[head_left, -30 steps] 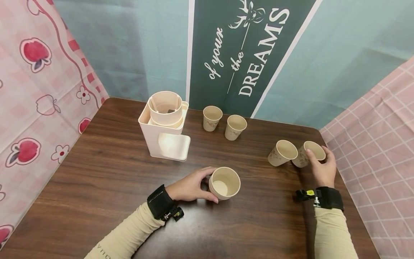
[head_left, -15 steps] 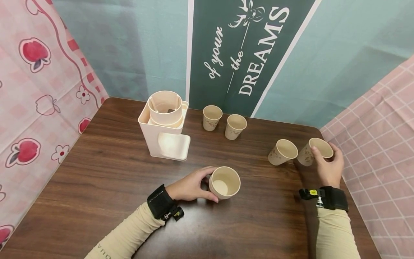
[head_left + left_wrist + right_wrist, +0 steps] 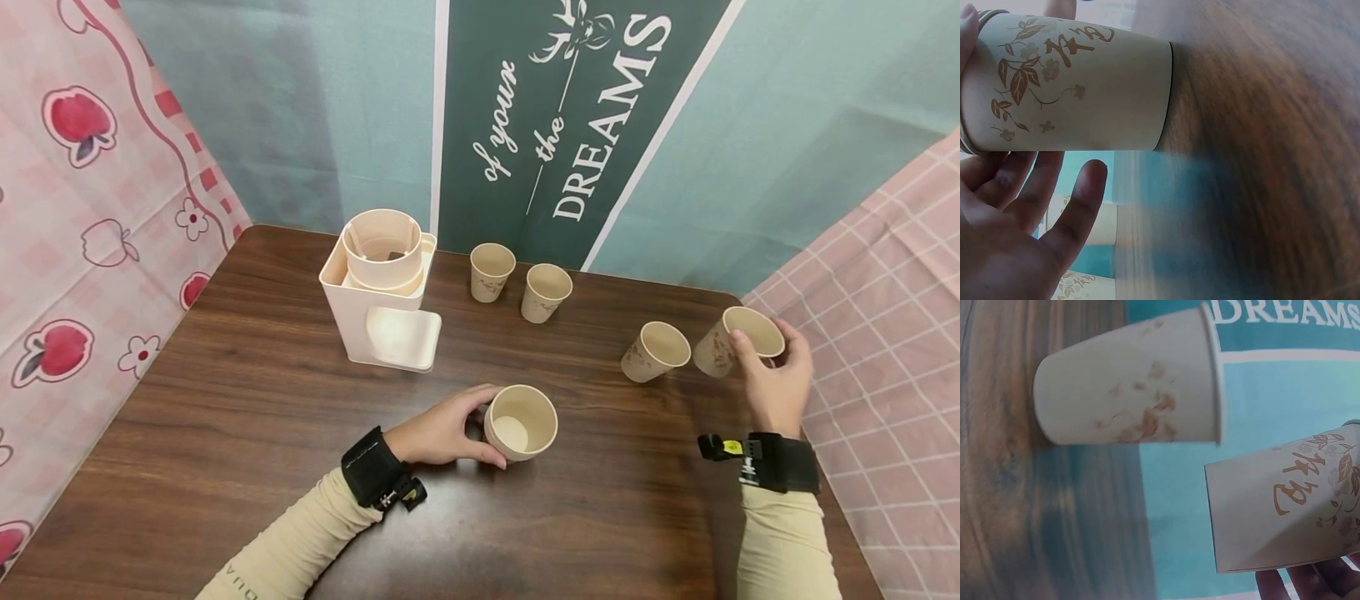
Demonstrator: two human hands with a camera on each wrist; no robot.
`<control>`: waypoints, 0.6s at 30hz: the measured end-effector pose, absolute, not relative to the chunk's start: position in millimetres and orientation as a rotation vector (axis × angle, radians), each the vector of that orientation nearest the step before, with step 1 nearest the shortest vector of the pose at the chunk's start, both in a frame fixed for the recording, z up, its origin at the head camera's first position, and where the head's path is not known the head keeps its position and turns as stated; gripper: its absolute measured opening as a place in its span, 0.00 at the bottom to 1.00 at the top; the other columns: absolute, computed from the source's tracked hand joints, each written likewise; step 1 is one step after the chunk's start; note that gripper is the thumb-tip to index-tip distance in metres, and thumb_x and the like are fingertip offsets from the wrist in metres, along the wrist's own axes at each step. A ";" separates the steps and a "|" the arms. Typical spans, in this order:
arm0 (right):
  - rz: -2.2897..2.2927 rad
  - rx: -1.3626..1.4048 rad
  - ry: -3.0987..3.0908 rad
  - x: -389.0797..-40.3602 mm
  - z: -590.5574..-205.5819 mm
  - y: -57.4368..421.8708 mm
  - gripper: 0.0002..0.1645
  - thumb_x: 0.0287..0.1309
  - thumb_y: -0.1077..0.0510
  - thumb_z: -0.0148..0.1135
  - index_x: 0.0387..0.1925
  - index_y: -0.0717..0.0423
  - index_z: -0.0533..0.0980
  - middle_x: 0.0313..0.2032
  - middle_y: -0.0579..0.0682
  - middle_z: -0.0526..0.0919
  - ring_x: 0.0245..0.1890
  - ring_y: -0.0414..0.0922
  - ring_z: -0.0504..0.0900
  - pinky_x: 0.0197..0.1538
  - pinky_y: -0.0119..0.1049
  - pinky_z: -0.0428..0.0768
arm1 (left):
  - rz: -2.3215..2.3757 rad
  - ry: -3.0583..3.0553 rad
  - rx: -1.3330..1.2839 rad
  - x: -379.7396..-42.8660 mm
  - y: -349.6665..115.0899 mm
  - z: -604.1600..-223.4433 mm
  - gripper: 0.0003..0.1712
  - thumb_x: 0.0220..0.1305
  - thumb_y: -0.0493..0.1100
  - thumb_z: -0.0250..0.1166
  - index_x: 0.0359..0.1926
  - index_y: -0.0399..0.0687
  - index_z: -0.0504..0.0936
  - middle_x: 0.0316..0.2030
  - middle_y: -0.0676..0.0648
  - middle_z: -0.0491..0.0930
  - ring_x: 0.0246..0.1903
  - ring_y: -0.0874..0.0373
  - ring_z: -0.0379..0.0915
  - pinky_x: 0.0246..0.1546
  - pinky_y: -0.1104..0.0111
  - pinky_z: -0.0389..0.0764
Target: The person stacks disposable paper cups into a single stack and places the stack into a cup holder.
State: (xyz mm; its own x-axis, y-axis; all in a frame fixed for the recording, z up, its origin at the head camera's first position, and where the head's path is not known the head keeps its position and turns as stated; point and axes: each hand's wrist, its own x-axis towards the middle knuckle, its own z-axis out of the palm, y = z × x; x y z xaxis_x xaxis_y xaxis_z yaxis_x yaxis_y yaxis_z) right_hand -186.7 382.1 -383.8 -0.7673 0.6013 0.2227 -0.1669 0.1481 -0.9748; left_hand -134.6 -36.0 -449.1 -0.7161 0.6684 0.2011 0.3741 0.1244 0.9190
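In the head view my left hand point(image 3: 446, 429) grips a beige paper cup point(image 3: 521, 423) near its rim, thumb on the near side. The left wrist view shows this cup point(image 3: 1079, 84) upright with its base at the tabletop, brown leaves and flowers printed on its side. My right hand point(image 3: 776, 379) holds another paper cup point(image 3: 718, 354) at the far right, thumb over the near rim. From the right wrist, that cup's base point(image 3: 1229, 531) shows raised off the table. Just left of it stands a third paper cup point(image 3: 654, 358), which neither hand touches.
Toward the back stand two more paper cups, one point(image 3: 489, 283) left of the other point(image 3: 542, 298). Left of them is a cream plastic holder point(image 3: 348, 325) with a round tube on top and a curved front lip. Curtains hang behind the brown table point(image 3: 225, 400) and at both sides.
My right hand has moved right and away from me, lifting its cup and widening the gap to the cup beside it. My left hand has kept its place on its cup.
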 end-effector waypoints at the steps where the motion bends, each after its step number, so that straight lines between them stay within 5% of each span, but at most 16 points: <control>1: 1.677 -0.401 -1.842 -186.1 -381.8 380.2 0.37 0.43 0.67 0.72 0.58 0.60 0.70 0.45 0.47 0.75 0.42 0.37 0.75 0.43 0.18 0.72 | 1.625 2.142 1.023 -134.7 -36.1 -448.9 0.48 0.44 0.55 0.74 0.66 0.48 0.67 0.60 0.52 0.71 0.56 0.61 0.68 0.52 0.68 0.76; 18: 1.503 -0.191 -1.981 -167.2 -351.6 346.0 0.36 0.44 0.68 0.70 0.59 0.61 0.72 0.46 0.49 0.77 0.38 0.37 0.77 0.40 0.19 0.74 | 1.617 2.156 1.002 -134.7 -36.1 -449.9 0.48 0.43 0.55 0.75 0.66 0.49 0.68 0.60 0.53 0.71 0.56 0.62 0.67 0.52 0.68 0.76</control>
State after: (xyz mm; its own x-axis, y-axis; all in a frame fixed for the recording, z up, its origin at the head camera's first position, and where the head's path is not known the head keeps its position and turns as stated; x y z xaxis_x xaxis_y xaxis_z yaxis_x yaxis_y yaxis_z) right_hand -167.2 346.0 -351.6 -0.7870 0.4728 0.3963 -0.2542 0.3369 -0.9066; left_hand -134.7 -36.1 -449.9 -0.7260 0.6615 0.1878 0.3657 0.1402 0.9201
